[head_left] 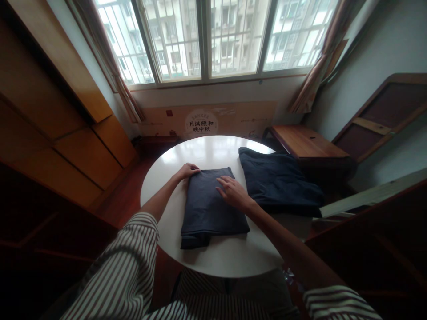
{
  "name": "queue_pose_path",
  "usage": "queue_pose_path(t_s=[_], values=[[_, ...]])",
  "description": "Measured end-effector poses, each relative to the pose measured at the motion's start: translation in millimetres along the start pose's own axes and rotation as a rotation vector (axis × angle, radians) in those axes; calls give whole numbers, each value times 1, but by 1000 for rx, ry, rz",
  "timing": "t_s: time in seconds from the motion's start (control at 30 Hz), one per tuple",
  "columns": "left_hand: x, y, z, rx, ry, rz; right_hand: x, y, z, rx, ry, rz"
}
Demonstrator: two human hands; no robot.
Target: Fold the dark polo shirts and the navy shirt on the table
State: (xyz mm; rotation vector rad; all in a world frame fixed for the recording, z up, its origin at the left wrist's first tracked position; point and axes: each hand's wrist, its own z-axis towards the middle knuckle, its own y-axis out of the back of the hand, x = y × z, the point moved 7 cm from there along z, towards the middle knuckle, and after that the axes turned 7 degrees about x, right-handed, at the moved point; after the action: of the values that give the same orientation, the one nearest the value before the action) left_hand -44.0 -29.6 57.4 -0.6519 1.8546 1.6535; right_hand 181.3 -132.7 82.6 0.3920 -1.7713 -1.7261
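A dark grey-blue garment [213,209], folded into a flat rectangle, lies on the round white table [163,178]. Its exact kind cannot be told from the folds. At its far left corner, my left hand [187,170] is closed, with the fingertips on the fabric edge. My right hand [231,190] is over the right half of the garment, fingers spread and holding nothing. A narrow darker layer sticks out from under the near left edge. To the right, a second dark navy garment [280,182] lies in a loose, rumpled pile, reaching over the table's edge.
A low wooden table [307,140] stands beyond the right side. Wooden cabinets [90,155] line the left. A printed cardboard panel [247,118] leans below the barred window [233,40]. Dark furniture flanks both near sides.
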Motion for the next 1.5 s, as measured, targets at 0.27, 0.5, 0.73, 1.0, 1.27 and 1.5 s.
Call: queue_pose_path(t_s=[0.27,0.5,0.73,1.0,1.27,1.5], values=[[-2,-2,9,59,-16,63,18,-42,-13,26,66,-44],[-14,12,-34,-183,-105,287,21,-25,-24,67,105,37],[-28,-17,-175,129,-677,755,20,-12,-98,276,377,151],[-54,-41,-233,379,-938,699,1,-16,-130,251,441,190],[-56,-59,-222,426,-920,584,0,-14,-131,271,430,199],[-51,-62,-230,335,-1001,618,2,-6,-130,184,452,180]])
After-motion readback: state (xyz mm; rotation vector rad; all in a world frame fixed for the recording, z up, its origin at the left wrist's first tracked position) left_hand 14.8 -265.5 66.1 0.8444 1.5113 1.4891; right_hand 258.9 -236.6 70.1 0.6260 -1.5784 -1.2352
